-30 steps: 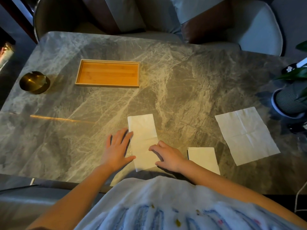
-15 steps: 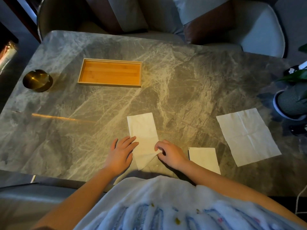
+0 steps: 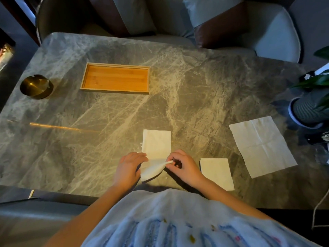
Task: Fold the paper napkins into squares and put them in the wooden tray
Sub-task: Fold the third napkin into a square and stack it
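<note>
Well apart from the wooden tray [image 3: 114,92], on its near side, the half-folded napkin [image 3: 156,143] lies limp and flimsy, its corner pinched by the right hand [image 3: 185,166], the left hand [image 3: 128,168] touching the other edge, grip unclear; probably best lifted gently by its corners.
</note>
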